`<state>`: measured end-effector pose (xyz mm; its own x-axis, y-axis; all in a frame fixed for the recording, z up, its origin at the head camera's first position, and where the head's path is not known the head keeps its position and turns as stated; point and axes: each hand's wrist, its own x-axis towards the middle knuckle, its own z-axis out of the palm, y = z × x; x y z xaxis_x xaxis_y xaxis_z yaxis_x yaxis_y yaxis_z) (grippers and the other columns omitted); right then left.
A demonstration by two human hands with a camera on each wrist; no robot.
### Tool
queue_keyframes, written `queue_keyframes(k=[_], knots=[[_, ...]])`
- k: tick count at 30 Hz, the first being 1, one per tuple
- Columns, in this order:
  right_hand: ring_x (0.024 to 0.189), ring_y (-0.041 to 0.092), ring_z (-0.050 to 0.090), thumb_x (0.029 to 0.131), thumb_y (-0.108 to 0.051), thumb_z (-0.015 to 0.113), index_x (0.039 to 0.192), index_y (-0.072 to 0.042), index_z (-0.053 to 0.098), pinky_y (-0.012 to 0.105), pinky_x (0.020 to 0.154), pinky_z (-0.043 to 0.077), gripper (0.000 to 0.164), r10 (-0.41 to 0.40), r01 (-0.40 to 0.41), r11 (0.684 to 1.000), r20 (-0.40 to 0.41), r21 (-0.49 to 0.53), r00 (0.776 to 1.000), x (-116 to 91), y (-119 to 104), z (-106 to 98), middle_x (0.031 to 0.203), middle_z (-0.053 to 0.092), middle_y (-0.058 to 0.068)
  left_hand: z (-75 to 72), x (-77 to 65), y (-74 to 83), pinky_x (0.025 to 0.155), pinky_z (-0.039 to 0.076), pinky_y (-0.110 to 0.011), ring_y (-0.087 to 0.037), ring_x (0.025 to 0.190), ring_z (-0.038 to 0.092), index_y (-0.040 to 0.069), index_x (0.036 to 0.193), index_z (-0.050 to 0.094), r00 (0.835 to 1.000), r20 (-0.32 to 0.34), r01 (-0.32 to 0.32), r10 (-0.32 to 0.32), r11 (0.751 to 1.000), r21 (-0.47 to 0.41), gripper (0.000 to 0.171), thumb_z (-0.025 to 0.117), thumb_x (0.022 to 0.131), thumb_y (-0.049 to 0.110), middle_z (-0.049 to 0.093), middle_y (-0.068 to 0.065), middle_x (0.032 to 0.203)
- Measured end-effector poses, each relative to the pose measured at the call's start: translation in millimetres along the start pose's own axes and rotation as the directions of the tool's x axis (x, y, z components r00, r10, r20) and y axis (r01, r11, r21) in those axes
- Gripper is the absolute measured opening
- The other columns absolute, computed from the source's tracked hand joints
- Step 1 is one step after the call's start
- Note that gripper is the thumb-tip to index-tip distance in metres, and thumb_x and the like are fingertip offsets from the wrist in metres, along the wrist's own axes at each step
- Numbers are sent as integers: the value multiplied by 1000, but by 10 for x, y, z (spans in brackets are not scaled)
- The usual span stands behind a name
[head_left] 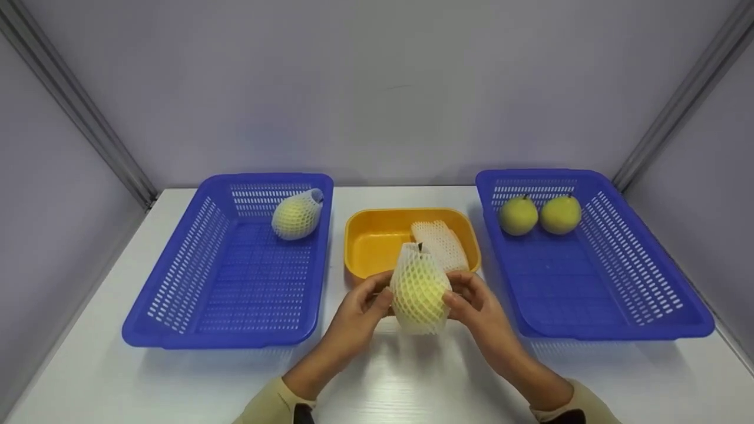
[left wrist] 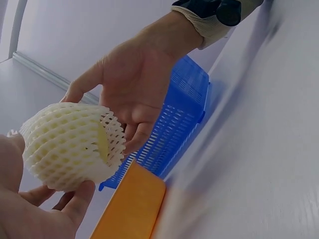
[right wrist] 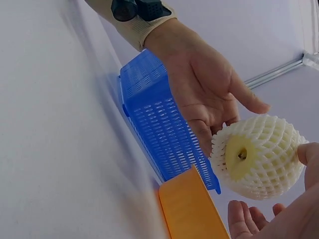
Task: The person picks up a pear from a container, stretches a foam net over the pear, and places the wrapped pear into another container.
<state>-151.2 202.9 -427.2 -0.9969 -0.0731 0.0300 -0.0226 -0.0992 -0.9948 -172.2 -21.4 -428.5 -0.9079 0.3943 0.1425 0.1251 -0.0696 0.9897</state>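
A pale yellow pear [head_left: 420, 291] in a white foam net sleeve is held up over the table's front, its dark stem showing at the top. My left hand [head_left: 356, 312] grips it from the left, thumb in front and fingers behind. From the other side my right hand [head_left: 486, 312] holds it, the thumb on the net. In the right wrist view the pear's bare bottom [right wrist: 242, 155] shows through the sleeve's open end. Just behind the hands stands an orange tub [head_left: 374, 244] with empty white foam nets [head_left: 442, 244] in it.
On the left, a blue basket [head_left: 227, 340] has one netted pear [head_left: 296, 217] in its back right corner. The blue basket [head_left: 612, 333] on the right holds two bare pears [head_left: 518, 216] near its back wall. Grey panels [head_left: 377, 94] enclose the white table [head_left: 383, 388].
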Motion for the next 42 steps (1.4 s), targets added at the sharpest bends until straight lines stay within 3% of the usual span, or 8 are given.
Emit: queue_keyframes(k=[7, 14, 19, 23, 28, 34, 38, 42], knots=[[105, 20, 63, 102, -5, 56, 128, 4, 49, 34, 87, 57, 29, -57, 59, 996, -24, 60, 998, -9, 26, 3, 119, 62, 12, 8, 16, 5, 98, 54, -34, -28, 118, 58, -4, 144, 48, 998, -43, 32, -35, 998, -56, 52, 65, 102, 22, 57, -18, 130], [113, 20, 62, 99, -8, 62, 136, 4, 44, 33, 90, 55, 44, -14, 10, 999, 64, 51, 998, -12, 28, 22, 126, 64, 12, 17, 3, -22, 113, 43, -37, -32, 136, 49, -7, 151, 38, 998, 52, 49, -47, 998, -37, 64, 61, 103, 28, 48, -21, 149], [113, 21, 63, 98, -6, 65, 139, 4, 43, 32, 90, 55, 48, 9, -10, 1000, 44, 28, 999, 6, 28, 50, 129, 62, 17, 23, 12, -18, 115, 40, -38, -32, 137, 48, -6, 151, 39, 997, 62, 37, -35, 999, -28, 63, 59, 103, 30, 49, -21, 149], [112, 20, 62, 96, -3, 67, 135, 6, 45, 28, 91, 54, 46, -32, 32, 999, -9, -2, 999, 25, 45, 65, 127, 60, 15, 24, 10, -9, 113, 42, -35, -30, 135, 50, -6, 150, 41, 999, 41, 25, -24, 999, -26, 61, 61, 102, 27, 50, -20, 147], [105, 18, 61, 97, -4, 68, 126, 4, 50, 28, 85, 55, 36, -48, 48, 999, -95, -7, 994, 28, 57, 44, 116, 60, 10, 20, 5, 5, 105, 50, -36, -31, 128, 55, -9, 147, 43, 1000, 14, 3, -2, 998, -66, 50, 54, 107, 19, 52, -22, 142], [106, 20, 61, 99, -2, 65, 126, 4, 51, 30, 88, 56, 31, -67, 68, 997, -60, 27, 996, -8, 41, 61, 114, 61, 11, 5, 0, 9, 99, 53, -35, -29, 124, 55, -7, 144, 43, 1000, -10, 25, -25, 996, -80, 50, 58, 105, 21, 52, -21, 137], [114, 21, 61, 97, -2, 66, 129, 5, 49, 28, 95, 53, 37, -59, 60, 997, -19, 44, 998, -23, 15, 91, 123, 61, 13, -2, -12, 11, 103, 52, -37, -31, 132, 51, -6, 150, 37, 997, 47, 62, -58, 993, -103, 62, 59, 104, 28, 48, -21, 145], [115, 22, 62, 97, -1, 66, 132, 5, 47, 29, 96, 53, 40, -39, 40, 997, -8, 63, 999, -18, 6, 103, 127, 60, 15, 0, -13, 7, 106, 50, -39, -31, 132, 52, -8, 152, 34, 995, 92, 51, -41, 993, -104, 64, 56, 105, 29, 48, -22, 147]])
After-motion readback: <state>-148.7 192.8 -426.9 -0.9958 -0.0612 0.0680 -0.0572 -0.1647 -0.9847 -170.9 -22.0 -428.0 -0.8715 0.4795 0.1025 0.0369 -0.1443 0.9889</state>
